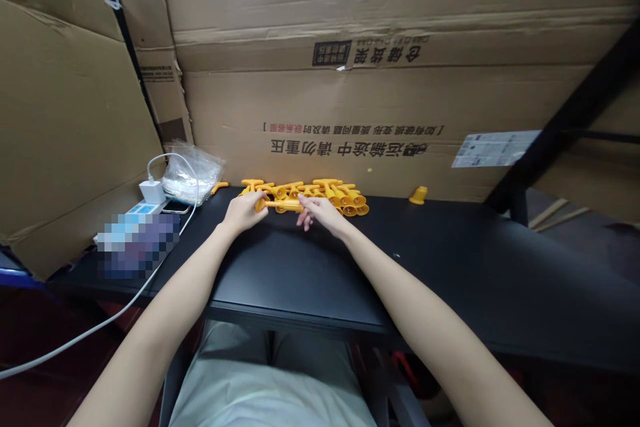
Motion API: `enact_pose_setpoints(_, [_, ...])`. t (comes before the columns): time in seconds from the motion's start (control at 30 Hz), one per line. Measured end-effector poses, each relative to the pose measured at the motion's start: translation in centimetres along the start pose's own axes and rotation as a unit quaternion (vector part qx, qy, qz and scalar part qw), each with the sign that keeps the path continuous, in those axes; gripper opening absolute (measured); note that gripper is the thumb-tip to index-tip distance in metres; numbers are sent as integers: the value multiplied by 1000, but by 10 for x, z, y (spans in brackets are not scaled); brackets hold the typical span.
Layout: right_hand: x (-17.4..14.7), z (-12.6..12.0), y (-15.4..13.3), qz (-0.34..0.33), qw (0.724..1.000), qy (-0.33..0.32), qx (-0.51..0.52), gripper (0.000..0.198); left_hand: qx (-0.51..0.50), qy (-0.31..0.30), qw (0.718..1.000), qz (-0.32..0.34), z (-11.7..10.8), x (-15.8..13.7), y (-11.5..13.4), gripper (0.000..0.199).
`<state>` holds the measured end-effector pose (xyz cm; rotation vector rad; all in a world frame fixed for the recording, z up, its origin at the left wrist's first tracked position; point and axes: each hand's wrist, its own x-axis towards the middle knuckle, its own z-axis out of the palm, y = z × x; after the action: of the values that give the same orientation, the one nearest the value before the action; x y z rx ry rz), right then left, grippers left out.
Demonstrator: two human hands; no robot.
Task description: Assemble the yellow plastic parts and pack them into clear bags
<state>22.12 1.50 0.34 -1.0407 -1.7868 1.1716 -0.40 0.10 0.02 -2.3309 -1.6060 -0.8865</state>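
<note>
Between my two hands a yellow plastic piece with a straight shaft (284, 204) lies roughly level, just above the black table. My left hand (245, 211) is closed around its left end, where a wider rounded part shows beside the fingers. On the right end, the thumb and fingers of my right hand (320, 211) are closed, with the lower fingers curled loosely below. Right behind both hands is a pile of similar yellow plastic pieces (357, 201), with T-shaped handles and hollow cone-shaped ends. My hands hide part of that pile.
A single yellow cone-shaped piece (419, 195) stands at the back right. Left are a clear plastic bag (193, 173), a yellow handle (219, 187), a phone (177, 207), a white charger (152, 191) with its cable, and a power strip (145, 207). Cardboard (320, 100) walls the back.
</note>
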Motion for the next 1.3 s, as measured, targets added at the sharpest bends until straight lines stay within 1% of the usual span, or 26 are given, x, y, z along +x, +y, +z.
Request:
enact_pose_setpoints(0.17, [-3,7,-7,67,997,34,1,66,2,2,1000,-4,0,0,4,28])
enact_pose_setpoints(0.37, [1,7,-3,88,995,49,-6,69,5,-12,999,-30,-1,0,6,28])
enact_pose_setpoints(0.47, [5,5,1,80,995,64,-9,63,2,-19,999,-46,-1,1,5,27])
enact_pose_setpoints(0.57, [6,3,4,38,996,83,-8,43,-6,-26,999,-47,0,2,2,30])
enact_pose_setpoints(0.6, [6,2,5,19,996,86,-6,39,-8,-28,999,-45,0,2,1,32])
enact_pose_setpoints(0.67, [5,1,7,-7,996,91,-4,41,-13,-33,998,-42,0,2,0,35])
enact_pose_setpoints(0.73, [5,1,9,-16,995,94,-2,41,-17,-38,998,-39,1,2,-1,36])
enact_pose_setpoints(1.03, [7,-1,13,3,994,108,11,37,-39,-35,999,-13,3,0,-4,36])
enact_pose_setpoints(1.3, [6,0,12,4,994,110,14,36,-41,-33,999,-14,2,1,-4,34])
